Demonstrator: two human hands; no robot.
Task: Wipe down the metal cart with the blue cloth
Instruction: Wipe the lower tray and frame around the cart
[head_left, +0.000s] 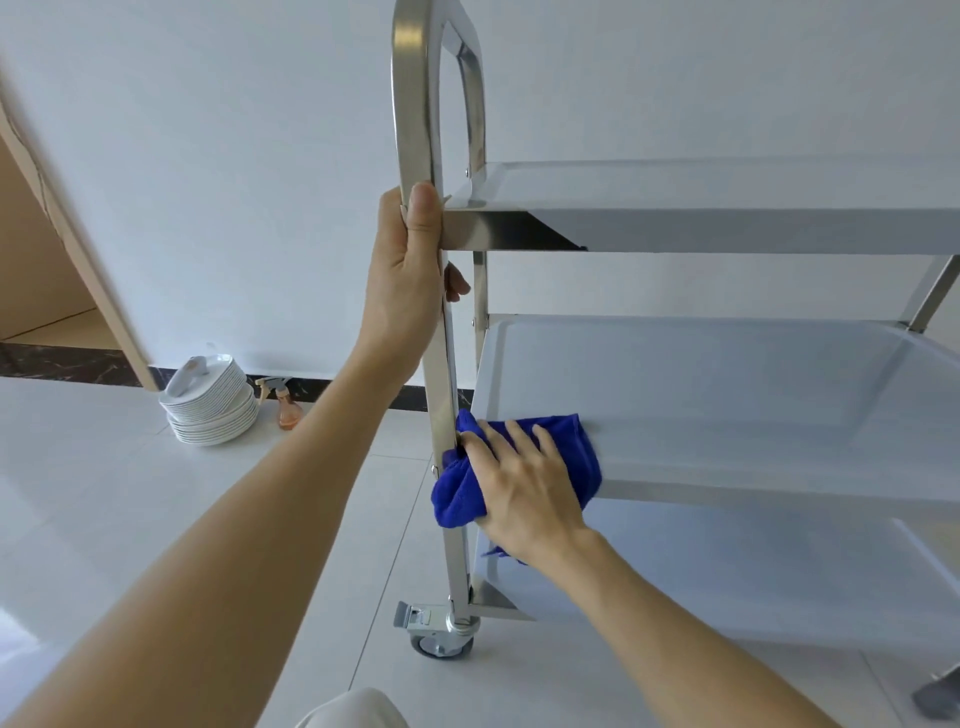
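Fingers of the left hand (410, 270) curl around the near upright post of the metal cart (439, 364), thumb pointing to 12 o'clock. Right hand (524, 483) lies spread and nearly flat on the blue cloth (566, 441), pressing it on the middle shelf's front-left corner, against that post. Bunched, the cloth's long axis runs roughly from 7 to 1 o'clock. No writing is readable. At 10 o'clock on the floor sit stacked white plates (213, 410) and a spray bottle (285, 405).
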